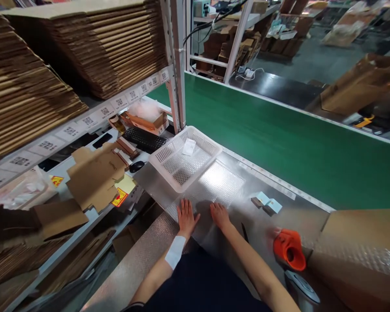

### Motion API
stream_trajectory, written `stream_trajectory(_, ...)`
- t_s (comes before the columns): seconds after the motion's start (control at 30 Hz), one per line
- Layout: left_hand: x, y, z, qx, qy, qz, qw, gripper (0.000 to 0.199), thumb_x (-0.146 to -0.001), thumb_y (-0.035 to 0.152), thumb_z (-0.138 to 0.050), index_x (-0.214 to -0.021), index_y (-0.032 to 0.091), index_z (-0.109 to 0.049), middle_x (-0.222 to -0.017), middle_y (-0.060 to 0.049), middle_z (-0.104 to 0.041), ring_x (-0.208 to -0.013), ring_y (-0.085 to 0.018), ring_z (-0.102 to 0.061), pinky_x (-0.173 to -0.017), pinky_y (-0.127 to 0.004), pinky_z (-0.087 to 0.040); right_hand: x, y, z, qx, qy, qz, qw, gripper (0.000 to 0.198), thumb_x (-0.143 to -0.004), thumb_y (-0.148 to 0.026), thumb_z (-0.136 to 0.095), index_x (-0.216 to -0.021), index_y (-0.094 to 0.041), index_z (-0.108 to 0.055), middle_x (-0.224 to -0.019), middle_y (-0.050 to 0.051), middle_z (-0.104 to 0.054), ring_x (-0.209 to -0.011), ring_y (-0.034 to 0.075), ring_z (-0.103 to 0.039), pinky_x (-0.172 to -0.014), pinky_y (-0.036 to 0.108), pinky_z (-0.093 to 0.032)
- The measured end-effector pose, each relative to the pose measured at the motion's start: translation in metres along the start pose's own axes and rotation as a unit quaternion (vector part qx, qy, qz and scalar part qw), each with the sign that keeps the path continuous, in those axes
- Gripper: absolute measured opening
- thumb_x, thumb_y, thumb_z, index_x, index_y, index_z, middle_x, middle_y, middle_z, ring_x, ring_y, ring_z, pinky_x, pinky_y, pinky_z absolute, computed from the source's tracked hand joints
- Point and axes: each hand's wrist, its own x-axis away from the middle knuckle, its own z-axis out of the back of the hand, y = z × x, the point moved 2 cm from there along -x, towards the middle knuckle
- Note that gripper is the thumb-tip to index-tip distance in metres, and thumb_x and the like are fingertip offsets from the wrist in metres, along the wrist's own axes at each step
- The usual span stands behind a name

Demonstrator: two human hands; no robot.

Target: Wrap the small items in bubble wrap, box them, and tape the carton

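Observation:
My left hand (186, 220) lies flat on a sheet of clear bubble wrap (222, 180), fingers a little spread and thumb out. A white patch (174, 252) covers that wrist. To its right, my right hand (219, 215) rests palm down on the same sheet, fingers stretched out. Neither holds anything. Just beyond the hands stands a white perforated plastic basket (182, 187) with a slip of paper (189, 147) inside. Right of my right hand lie a thin dark tool (245, 232) and two small light-blue and brown boxes (267, 203).
An orange tape dispenser-like object (287, 248) and a grey-white handheld scanner (301, 286) are at the right, beside a cardboard box (360, 229). A green conveyor belt (279, 138) runs behind. Flattened cartons (126, 43) fill the left shelf above a keyboard (144, 138) and mouse (137, 166).

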Motion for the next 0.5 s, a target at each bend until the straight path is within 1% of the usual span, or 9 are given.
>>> stream_trajectory(0.07, -0.004, 0.007, -0.006, -0.009, -0.01, -0.001, 1.0, 0.076, -0.107, 0.035, -0.077, -0.178, 0.012, -0.062, -0.188, -0.027, -0.049, -0.179, -0.049, -0.043, -0.145, -0.077, -0.041, -0.001, 0.002, 0.006, 0.001, 0.006, -0.018, 1.0, 0.04, -0.119, -0.011, -0.046, -0.124, -0.02, -0.084, -0.125, 0.017, -0.086, -0.119, 0.03, -0.082, -0.101, 0.04, -0.063)
stream_trajectory(0.1, -0.006, 0.011, -0.009, -0.017, -0.013, -0.002, 1.0, 0.074, -0.108, 0.03, -0.074, -0.178, 0.011, -0.061, -0.189, -0.027, -0.048, -0.179, -0.049, -0.044, -0.145, -0.076, -0.04, -0.001, 0.003, 0.009, 0.0, 0.01, -0.025, 1.0, 0.039, -0.12, -0.012, -0.046, -0.124, -0.019, -0.084, -0.125, 0.017, -0.086, -0.118, 0.029, -0.081, -0.1, 0.039, -0.062)
stream_trajectory(0.2, -0.013, 0.026, -0.02, -0.042, -0.008, -0.009, 0.999, 0.068, -0.108, 0.012, -0.06, -0.176, 0.01, -0.063, -0.187, -0.026, -0.05, -0.177, -0.045, -0.049, -0.144, -0.073, -0.043, 0.002, 0.006, 0.018, -0.003, 0.019, -0.037, 0.999, 0.035, -0.122, -0.017, -0.049, -0.124, -0.018, -0.083, -0.123, 0.016, -0.086, -0.116, 0.028, -0.08, -0.098, 0.036, -0.059)
stream_trajectory(0.27, -0.016, 0.034, -0.026, -0.048, 0.002, -0.009, 0.999, 0.068, -0.106, 0.008, -0.057, -0.174, 0.01, -0.066, -0.185, -0.026, -0.053, -0.175, -0.043, -0.052, -0.144, -0.071, -0.044, 0.005, 0.007, 0.023, -0.002, 0.014, -0.043, 0.999, 0.032, -0.12, -0.015, -0.052, -0.123, -0.018, -0.084, -0.122, 0.016, -0.086, -0.114, 0.027, -0.08, -0.096, 0.035, -0.059)
stream_trajectory(0.37, -0.018, 0.038, -0.033, -0.049, 0.022, -0.008, 0.999, 0.068, -0.107, 0.019, -0.065, -0.174, 0.009, -0.066, -0.184, -0.026, -0.054, -0.175, -0.045, -0.052, -0.144, -0.072, -0.044, 0.01, 0.006, 0.027, -0.002, -0.003, -0.053, 0.999, 0.031, -0.116, -0.009, -0.056, -0.124, -0.018, -0.084, -0.125, 0.015, -0.087, -0.117, 0.028, -0.082, -0.098, 0.035, -0.06)
stream_trajectory(0.43, -0.018, 0.038, -0.035, -0.053, 0.037, -0.013, 0.998, 0.068, -0.108, 0.027, -0.068, -0.174, 0.007, -0.066, -0.183, -0.027, -0.054, -0.175, -0.045, -0.052, -0.144, -0.072, -0.045, 0.014, 0.003, 0.027, -0.006, -0.013, -0.058, 0.998, 0.032, -0.115, -0.008, -0.056, -0.126, -0.019, -0.084, -0.128, 0.015, -0.087, -0.122, 0.029, -0.082, -0.102, 0.036, -0.061)
stream_trajectory(0.5, -0.017, 0.038, -0.034, -0.056, 0.045, -0.015, 0.997, 0.069, -0.109, 0.03, -0.069, -0.174, 0.006, -0.066, -0.183, -0.028, -0.054, -0.175, -0.046, -0.052, -0.144, -0.071, -0.045, 0.016, 0.0, 0.026, -0.013, -0.022, -0.062, 0.998, 0.034, -0.115, -0.008, -0.055, -0.129, -0.018, -0.084, -0.132, 0.017, -0.086, -0.126, 0.03, -0.081, -0.104, 0.037, -0.06)
